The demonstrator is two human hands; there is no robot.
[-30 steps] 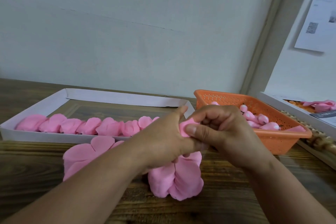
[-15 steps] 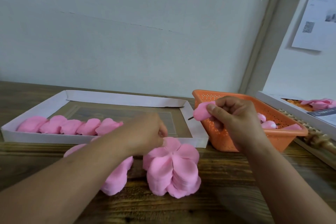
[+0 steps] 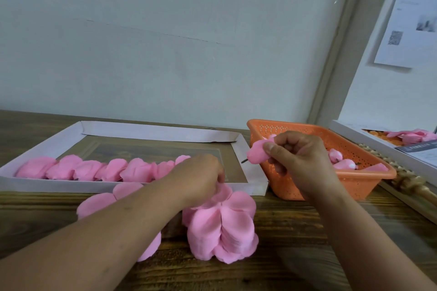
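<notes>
My right hand [image 3: 300, 163] holds a pink flower bud [image 3: 256, 155] with a short dark stem pointing left, in front of the orange basket [image 3: 354, 179]. My left hand [image 3: 201, 177] reaches down onto a stack of pink fabric petals [image 3: 222, 227] on the wooden table, its fingertips pinching at the top of the stack. A second pile of pink petals [image 3: 97, 203] lies to the left, partly under my left forearm. A row of finished pink buds [image 3: 99, 169] lies along the near side of the white cardboard tray [image 3: 151, 131].
The orange basket holds more pink buds [image 3: 343, 164]. At the far right stand a white box [image 3: 378, 149] with pink and orange pieces and a twisted rope-like edge [image 3: 411, 182]. A pale wall rises just behind the table [image 3: 307, 243].
My hands have parted: the right hand lifted the bud to the basket's front, and the left hand dropped onto the petal stack. In the last half second both barely moved.
</notes>
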